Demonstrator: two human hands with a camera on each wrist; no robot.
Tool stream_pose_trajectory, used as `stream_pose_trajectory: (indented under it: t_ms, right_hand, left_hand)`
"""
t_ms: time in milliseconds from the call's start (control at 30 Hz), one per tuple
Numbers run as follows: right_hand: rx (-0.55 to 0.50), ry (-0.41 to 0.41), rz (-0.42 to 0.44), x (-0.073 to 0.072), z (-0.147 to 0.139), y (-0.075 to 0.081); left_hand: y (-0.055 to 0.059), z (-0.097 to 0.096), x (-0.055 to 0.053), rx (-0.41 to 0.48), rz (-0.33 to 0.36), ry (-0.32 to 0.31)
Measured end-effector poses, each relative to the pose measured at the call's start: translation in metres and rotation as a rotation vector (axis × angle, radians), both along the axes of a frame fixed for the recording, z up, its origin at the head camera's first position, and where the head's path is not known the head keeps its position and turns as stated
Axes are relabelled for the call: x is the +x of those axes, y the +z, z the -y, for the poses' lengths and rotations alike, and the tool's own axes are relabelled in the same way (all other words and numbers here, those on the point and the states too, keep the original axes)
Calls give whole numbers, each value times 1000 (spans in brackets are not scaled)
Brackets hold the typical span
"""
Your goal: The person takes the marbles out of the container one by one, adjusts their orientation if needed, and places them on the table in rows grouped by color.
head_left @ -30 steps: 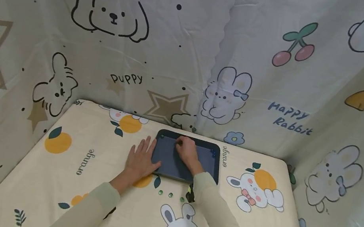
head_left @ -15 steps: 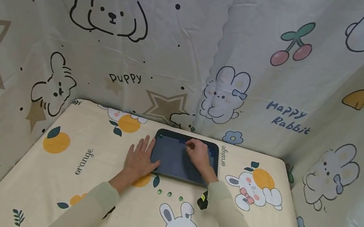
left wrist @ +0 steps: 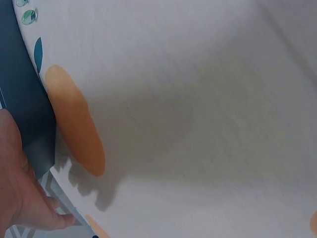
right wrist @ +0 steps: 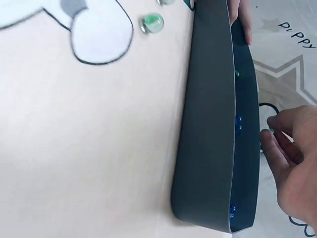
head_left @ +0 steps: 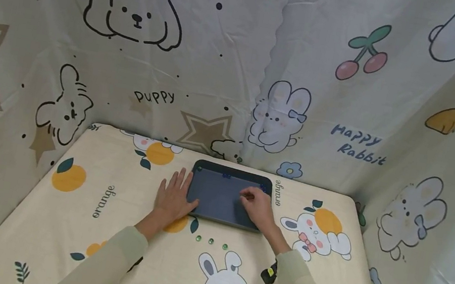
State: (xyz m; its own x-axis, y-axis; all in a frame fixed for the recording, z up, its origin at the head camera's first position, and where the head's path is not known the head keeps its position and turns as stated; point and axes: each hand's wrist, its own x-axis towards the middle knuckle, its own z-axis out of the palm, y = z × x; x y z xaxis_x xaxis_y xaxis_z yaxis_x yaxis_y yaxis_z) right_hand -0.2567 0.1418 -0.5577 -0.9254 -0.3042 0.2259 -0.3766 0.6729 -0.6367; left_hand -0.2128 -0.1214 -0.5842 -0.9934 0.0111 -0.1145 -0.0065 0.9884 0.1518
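Observation:
A dark grey rectangular tray (head_left: 217,205) lies on the patterned cloth. My left hand (head_left: 173,196) rests flat with spread fingers at its left edge, thumb over the near left corner. My right hand (head_left: 256,207) is over the right part of the tray; in the right wrist view its thumb and index finger pinch a small greenish glass marble (right wrist: 271,130), mostly hidden by the fingertips. Inside the tray, a green marble (head_left: 199,169) sits in the far left corner, blue marbles (head_left: 226,176) at the middle of the far side, and more blue marbles (head_left: 263,187) near the far right corner.
Three green glass marbles, one of them the right-hand marble (head_left: 225,246), lie in a row on the cloth (head_left: 114,249) in front of the tray. A printed fabric wall (head_left: 223,61) rises close behind the tray.
My right hand has moved right and slightly nearer across the tray, fingertips still together. Blue marbles at the middle of the far side have come into view. The left hand stays in place.

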Motion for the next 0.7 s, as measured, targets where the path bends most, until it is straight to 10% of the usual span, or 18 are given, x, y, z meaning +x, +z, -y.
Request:
stream_pose_trajectory:
  t_ms: [700]
  right_hand:
    - [-130,43,26,86,-32,-10]
  left_hand:
    - [4,0,2,-58,-14,-16]
